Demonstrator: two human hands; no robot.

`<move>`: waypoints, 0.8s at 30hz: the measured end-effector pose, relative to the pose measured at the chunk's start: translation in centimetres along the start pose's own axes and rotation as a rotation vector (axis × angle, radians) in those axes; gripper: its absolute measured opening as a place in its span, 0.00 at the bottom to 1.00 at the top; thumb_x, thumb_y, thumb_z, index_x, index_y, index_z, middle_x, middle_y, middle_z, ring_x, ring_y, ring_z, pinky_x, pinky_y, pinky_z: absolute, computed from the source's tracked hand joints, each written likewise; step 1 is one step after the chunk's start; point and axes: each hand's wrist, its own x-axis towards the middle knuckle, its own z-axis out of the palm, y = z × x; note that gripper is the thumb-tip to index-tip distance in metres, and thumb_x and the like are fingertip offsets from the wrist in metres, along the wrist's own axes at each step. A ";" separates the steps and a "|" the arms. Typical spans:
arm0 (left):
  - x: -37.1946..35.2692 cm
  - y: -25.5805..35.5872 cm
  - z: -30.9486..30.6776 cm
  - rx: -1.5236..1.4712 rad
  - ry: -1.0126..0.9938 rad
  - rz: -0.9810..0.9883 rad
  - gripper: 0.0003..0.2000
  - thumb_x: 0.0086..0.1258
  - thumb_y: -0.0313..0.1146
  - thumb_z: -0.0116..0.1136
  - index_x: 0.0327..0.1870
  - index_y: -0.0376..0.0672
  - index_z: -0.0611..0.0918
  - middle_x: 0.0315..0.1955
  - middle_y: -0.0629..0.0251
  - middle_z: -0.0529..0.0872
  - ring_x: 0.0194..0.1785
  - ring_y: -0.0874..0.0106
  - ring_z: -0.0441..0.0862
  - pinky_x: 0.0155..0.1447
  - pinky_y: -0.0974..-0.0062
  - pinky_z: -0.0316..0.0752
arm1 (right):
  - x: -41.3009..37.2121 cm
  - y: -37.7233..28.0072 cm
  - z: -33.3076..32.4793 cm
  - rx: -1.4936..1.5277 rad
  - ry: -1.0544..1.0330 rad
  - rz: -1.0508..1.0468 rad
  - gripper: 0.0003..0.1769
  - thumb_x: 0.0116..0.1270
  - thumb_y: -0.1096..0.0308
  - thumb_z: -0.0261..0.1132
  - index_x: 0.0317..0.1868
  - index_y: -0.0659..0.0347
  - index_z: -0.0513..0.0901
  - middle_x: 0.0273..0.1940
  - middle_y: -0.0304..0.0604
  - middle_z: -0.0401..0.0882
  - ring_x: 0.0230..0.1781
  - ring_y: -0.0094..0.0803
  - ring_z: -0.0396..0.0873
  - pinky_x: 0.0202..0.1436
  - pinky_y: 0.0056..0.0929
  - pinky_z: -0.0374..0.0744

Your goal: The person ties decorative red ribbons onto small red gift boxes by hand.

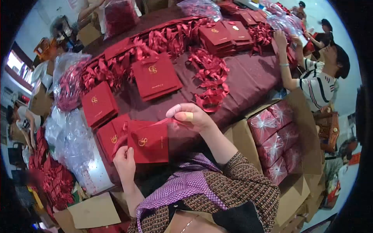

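Observation:
A red paper gift bag (157, 149) with a gold emblem is in front of me, near the table edge. My left hand (125, 161) grips its left side, thumb on the front. My right hand (196, 117), with pale coverings on thumb and a finger, is closed in a pinch above the bag's right corner. A red ribbon (157, 124) runs from the bag's top to those fingers. Beside the bag lie another red bag (107, 134), a small stack of bags (99, 103) and a larger stack (157, 75).
Loose red ribbons (210, 77) lie on the dark red tablecloth (248, 79). Further stacks of bags (217, 37) stand at the back. An open carton (241, 143) at right holds plastic-wrapped red packs. A co-worker in a striped top (314, 85) works at far right. Clear plastic (66, 139) hangs at left.

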 end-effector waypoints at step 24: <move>1.3 0.9 2.2 -0.130 -0.039 -0.071 0.08 0.65 0.29 0.60 0.39 0.33 0.83 0.24 0.54 0.82 0.28 0.69 0.80 0.36 0.73 0.74 | 0.6 2.6 3.8 -0.821 -0.120 -0.384 0.08 0.58 0.76 0.66 0.39 0.62 0.80 0.39 0.42 0.81 0.41 0.31 0.77 0.49 0.29 0.73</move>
